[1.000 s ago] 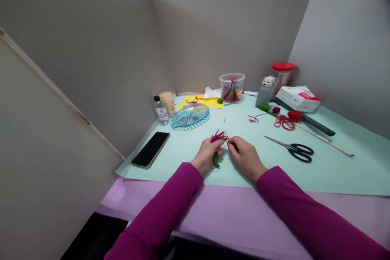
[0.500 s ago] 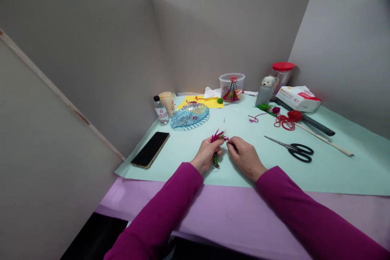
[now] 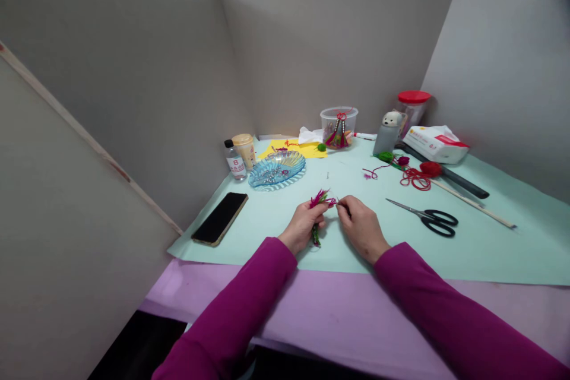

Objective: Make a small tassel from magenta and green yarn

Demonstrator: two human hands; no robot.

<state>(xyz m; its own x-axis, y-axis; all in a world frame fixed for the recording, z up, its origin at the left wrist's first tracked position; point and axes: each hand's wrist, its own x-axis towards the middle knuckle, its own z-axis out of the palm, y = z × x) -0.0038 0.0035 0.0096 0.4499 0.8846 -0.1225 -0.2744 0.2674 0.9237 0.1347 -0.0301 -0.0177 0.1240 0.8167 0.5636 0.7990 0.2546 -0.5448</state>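
My left hand [image 3: 303, 226] is shut around a bundle of magenta and green yarn [image 3: 319, 200], with its frayed magenta tuft above the fingers and a green end below them. My right hand [image 3: 362, 228] pinches a thin magenta strand [image 3: 332, 202] running from the tuft to its fingertips. The two hands are close together but not touching. The strand's end is hidden between my right fingers. Black-handled scissors [image 3: 434, 221] lie open to the right of my right hand.
A pale green sheet [image 3: 481, 255] covers a lilac table. A black phone [image 3: 219, 219] and blue glass dish [image 3: 276, 170] lie at left. Red yarn [image 3: 415, 178], a clear tub [image 3: 339, 127], a tissue pack [image 3: 435, 144] and grey partitions stand beyond.
My right hand has moved slightly right and away from the left, drawing the thin strand out from the tuft. My left hand and the bundle have barely moved.
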